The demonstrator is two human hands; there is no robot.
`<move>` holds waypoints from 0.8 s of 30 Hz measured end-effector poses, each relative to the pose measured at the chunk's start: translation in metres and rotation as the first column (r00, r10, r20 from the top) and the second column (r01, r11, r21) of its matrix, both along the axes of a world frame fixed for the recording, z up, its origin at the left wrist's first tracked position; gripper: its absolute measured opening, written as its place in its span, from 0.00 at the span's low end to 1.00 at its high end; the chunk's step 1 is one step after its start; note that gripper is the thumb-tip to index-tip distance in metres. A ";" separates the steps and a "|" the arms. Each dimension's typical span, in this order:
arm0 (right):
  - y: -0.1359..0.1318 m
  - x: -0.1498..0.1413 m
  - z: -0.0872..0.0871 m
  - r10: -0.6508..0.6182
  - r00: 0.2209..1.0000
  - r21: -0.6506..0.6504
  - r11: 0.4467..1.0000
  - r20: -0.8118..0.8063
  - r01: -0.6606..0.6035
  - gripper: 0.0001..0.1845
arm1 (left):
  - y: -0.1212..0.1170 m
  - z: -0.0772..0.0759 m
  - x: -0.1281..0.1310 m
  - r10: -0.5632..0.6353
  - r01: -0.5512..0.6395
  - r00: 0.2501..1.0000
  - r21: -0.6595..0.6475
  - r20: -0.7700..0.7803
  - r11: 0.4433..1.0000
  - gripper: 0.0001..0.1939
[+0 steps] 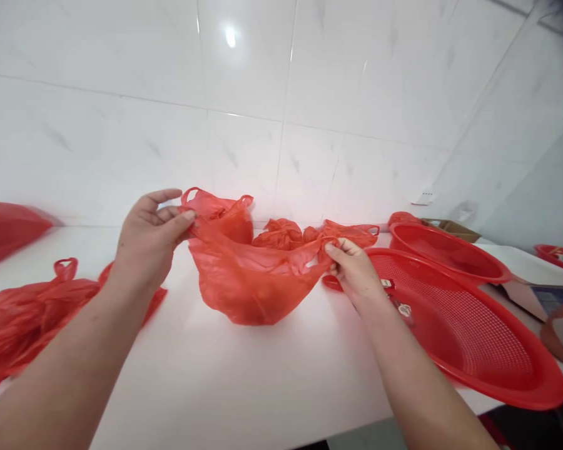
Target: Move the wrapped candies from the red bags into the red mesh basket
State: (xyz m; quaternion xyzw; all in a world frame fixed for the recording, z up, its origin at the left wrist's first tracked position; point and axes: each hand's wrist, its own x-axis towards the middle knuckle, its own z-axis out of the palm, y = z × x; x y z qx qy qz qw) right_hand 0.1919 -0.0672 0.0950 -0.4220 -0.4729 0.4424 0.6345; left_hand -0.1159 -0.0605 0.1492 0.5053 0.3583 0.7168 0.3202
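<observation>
A red plastic bag (248, 281) with something round inside sits on the white counter (206, 375) in the middle. My left hand (152, 240) pinches the bag's left handle. My right hand (351, 269) pinches the right handle, so the bag's mouth is stretched between both hands. Behind it lies another knotted red bag (281, 234) against the tiled wall.
Crumpled red bags (32, 312) lie at the left. A large red perforated basket (473, 337) sits at the right with a red basin (450, 253) behind it. A cardboard box (455, 228) stands by the wall. A cleaver blade (530, 297) lies at the far right.
</observation>
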 end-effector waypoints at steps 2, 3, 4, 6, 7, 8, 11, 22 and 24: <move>0.001 0.003 0.019 -0.009 0.997 0.044 0.999 0.074 0.006 0.15 | 0.001 0.015 0.001 0.012 -0.013 1.000 0.044 0.006 0.999 0.21; 0.000 0.004 0.026 -0.018 0.995 0.053 0.998 0.093 0.013 0.14 | 0.001 0.020 0.001 0.009 -0.009 1.000 0.054 -0.001 0.998 0.20; -0.001 0.004 0.030 -0.032 0.995 0.063 0.998 0.094 0.026 0.14 | 0.002 0.023 0.001 0.003 -0.003 1.000 0.062 -0.013 0.998 0.20; -0.003 0.004 0.035 -0.059 0.997 0.094 0.994 0.052 0.054 0.14 | 0.004 0.025 0.001 -0.002 0.006 0.999 0.085 -0.042 0.996 0.19; -0.004 0.005 0.034 -0.062 0.998 0.115 0.992 0.029 0.058 0.14 | 0.004 0.025 0.000 0.000 0.006 0.998 0.102 -0.063 0.995 0.19; -0.004 0.005 0.032 -0.060 0.998 0.138 0.989 0.013 0.057 0.14 | 0.003 0.024 -0.001 0.004 0.008 0.995 0.118 -0.096 0.993 0.20; -0.004 0.008 0.011 -0.054 0.998 0.221 0.974 0.019 0.049 0.14 | -0.005 0.015 -0.007 0.033 -0.003 0.958 0.105 -0.286 0.994 0.24; -0.021 0.017 -0.087 0.523 0.833 -0.140 0.852 0.177 -0.505 0.48 | -0.033 -0.131 -0.048 -0.057 -0.060 0.849 -0.204 -0.526 0.977 0.45; -0.025 0.026 -0.087 0.573 0.814 -0.093 0.819 0.095 -0.566 0.42 | -0.035 -0.140 -0.040 -0.191 0.034 0.829 -0.293 -0.526 0.956 0.49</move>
